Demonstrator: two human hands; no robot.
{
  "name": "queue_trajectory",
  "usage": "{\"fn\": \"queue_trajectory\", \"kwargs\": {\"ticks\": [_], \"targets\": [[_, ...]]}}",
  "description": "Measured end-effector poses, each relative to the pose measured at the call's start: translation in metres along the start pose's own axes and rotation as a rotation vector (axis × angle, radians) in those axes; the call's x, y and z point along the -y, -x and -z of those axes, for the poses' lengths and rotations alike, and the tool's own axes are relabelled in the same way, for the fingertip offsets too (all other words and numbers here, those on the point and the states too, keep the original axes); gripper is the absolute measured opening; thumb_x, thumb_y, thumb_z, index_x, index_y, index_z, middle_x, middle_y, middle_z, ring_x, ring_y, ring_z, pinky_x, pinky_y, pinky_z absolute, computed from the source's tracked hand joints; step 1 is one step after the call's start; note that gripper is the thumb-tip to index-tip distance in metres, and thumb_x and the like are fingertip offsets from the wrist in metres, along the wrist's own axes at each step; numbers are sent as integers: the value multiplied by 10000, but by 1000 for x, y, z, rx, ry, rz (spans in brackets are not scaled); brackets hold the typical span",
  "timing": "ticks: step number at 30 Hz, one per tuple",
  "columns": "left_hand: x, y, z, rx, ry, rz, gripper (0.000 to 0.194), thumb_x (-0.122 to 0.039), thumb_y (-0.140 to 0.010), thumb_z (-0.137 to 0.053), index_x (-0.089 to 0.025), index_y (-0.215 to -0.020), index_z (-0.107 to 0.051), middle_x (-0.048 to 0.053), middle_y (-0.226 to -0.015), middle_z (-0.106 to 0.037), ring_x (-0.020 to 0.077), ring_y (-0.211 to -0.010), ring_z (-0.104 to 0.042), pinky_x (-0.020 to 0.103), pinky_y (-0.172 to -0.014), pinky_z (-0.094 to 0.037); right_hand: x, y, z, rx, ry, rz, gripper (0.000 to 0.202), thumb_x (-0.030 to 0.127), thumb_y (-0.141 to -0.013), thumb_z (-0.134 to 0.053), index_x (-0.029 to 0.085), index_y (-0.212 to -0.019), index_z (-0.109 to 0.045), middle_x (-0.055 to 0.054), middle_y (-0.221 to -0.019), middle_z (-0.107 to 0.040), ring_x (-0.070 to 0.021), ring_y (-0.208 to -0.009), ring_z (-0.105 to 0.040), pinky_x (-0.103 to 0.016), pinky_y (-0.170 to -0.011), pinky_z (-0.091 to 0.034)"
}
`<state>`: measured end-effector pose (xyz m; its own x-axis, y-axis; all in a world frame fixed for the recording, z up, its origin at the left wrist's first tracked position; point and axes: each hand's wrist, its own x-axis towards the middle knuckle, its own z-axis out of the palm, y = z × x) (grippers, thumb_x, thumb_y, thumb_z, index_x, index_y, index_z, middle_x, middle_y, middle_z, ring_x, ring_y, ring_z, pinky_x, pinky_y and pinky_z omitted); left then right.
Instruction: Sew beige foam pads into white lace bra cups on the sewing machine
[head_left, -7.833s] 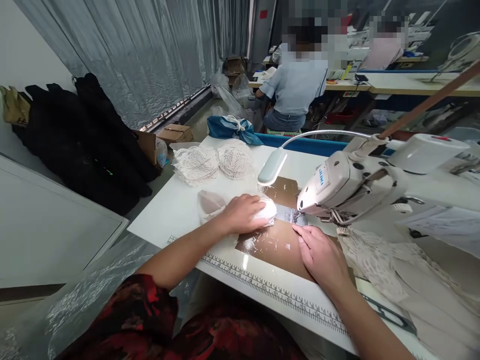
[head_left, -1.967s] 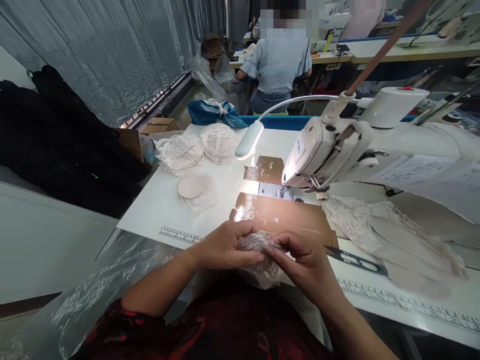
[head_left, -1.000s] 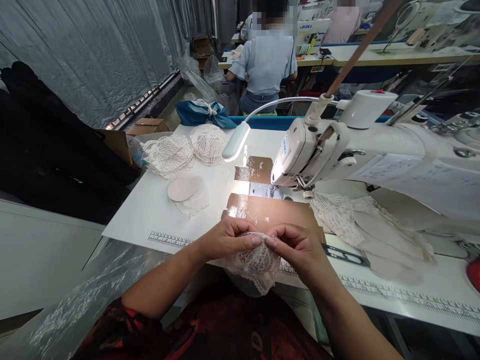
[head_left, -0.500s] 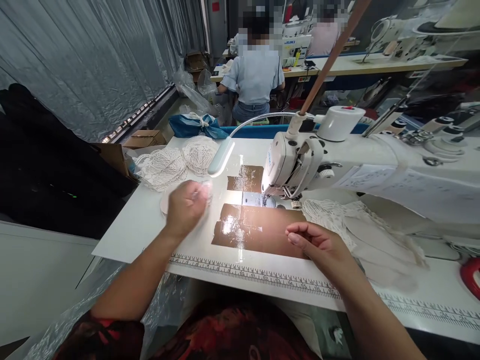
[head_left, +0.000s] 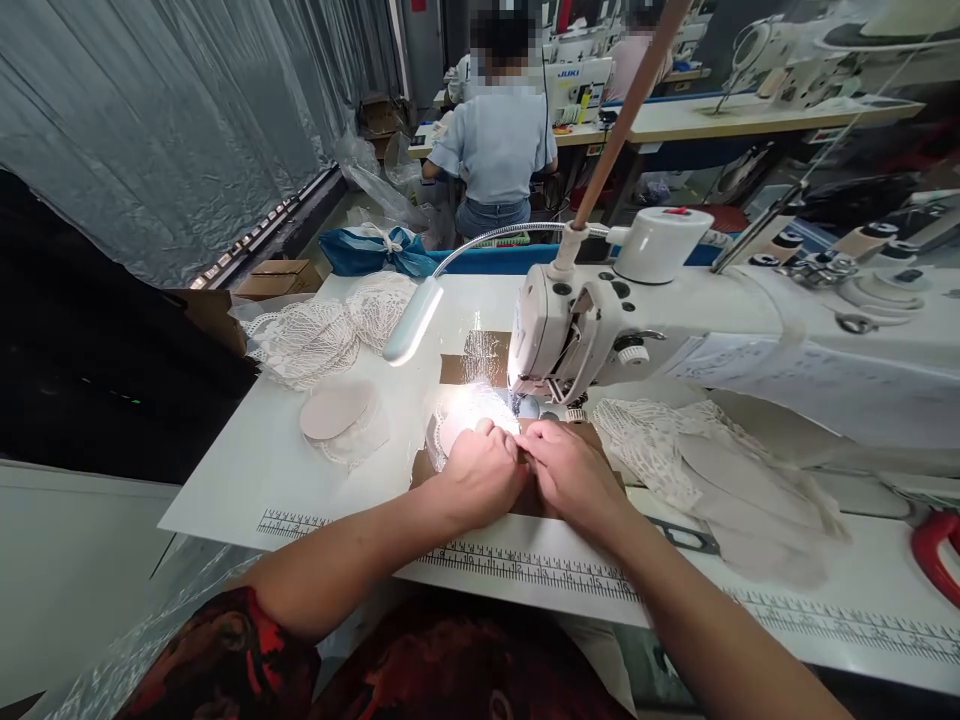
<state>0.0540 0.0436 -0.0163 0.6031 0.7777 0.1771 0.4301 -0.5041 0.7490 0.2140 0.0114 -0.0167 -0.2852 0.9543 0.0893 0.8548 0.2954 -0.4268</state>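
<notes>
A white lace piece (head_left: pixel 466 408) with a pale round pad lies under the bright lamp, at the needle area of the white sewing machine (head_left: pixel 551 330). My left hand (head_left: pixel 487 470) is closed on its near edge, fingers curled. Close beside it, my right hand (head_left: pixel 562 465) pinches the same edge, the fingertips of both hands almost touching. My hands hide the part between the fingers. Beneath them is a brown taped sheet (head_left: pixel 536 500) on the table. To the left lies a beige oval pad (head_left: pixel 341 410) on sheer lace.
White lace pieces (head_left: pixel 304 340) are heaped at the back left. More lace (head_left: pixel 645 440) and beige pads (head_left: pixel 735 475) lie right of the machine. A lamp (head_left: pixel 412 320) hangs over the table. A printed ruler (head_left: pixel 525 568) runs along the front edge. A person (head_left: pixel 495 140) sits ahead.
My left hand has moved right to the needle area with the lace piece, now lying there. My right hand has moved left to meet it. The view has shifted slightly.
</notes>
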Motion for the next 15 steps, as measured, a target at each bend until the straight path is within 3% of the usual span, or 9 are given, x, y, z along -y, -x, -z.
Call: {"fn": "queue_trajectory", "kwargs": {"ticks": [2, 5, 10, 15], "targets": [[3, 1, 13, 68, -33, -15, 182, -201, -841, -549, -180, -671, -612, 56, -658, -514, 233, -748, -518, 387, -848, -403, 2, 2, -4, 15, 107, 14, 312, 103, -902, -379, 180, -921, -681, -69, -900, -632, -193, -831, -543, -295, -720, -415], [12, -1, 27, 144, -102, -95, 257, -232, -921, -452, -179, -881, -700, 104, -900, -648, 226, -835, -570, 334, -811, -427, 5, 4, -6, 15, 239, 10, 338, 68, -891, -383, 191, -993, -681, -75, -915, -625, -201, -829, -526, -298, -693, -392], [27, -10, 26, 80, -300, -251, 283, -215, -920, -462, -163, -1036, -714, 142, -1108, -673, 242, -872, -582, 339, -798, -444, 8, 0, -9, 57, 350, -69, 401, 38, -878, -383, 182, -1131, -658, -100, -969, -634, -230, -859, -540, -327, -712, -404], [39, -24, 28, 125, -368, -357, 315, -206, -936, -441, -122, -1104, -694, 157, -1158, -670, 241, -854, -588, 364, -785, -475, 10, -8, -12, 86, 369, -131, 476, 25, -863, -378, 177, -1249, -613, -118, -1073, -633, -240, -886, -563, -337, -736, -417]]}}
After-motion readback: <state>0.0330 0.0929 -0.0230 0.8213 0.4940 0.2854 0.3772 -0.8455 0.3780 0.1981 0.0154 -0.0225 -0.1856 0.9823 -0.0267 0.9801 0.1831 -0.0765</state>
